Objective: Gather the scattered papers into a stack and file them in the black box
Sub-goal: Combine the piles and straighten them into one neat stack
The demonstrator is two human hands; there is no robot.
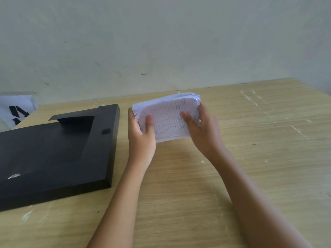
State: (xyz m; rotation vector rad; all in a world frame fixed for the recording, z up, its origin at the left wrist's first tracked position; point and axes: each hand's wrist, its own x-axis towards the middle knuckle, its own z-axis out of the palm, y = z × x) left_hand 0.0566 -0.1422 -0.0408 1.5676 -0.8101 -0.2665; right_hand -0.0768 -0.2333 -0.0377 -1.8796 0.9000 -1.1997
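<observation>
Fingers (149,122) of left hand (142,138) and right hand (202,129) clamp paper stack (168,119) from both sides | stack raised over counter (250,158), right of black box (53,154) | risk: uneven sheets could slip and fan out if grip loosens

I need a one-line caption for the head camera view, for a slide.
Both hands, left and right, hold the stack of papers above the wooden table, beside the closed black box.

Two bare forearms, left hand (142,138) and right hand (204,133), slim, sleeveless.
</observation>
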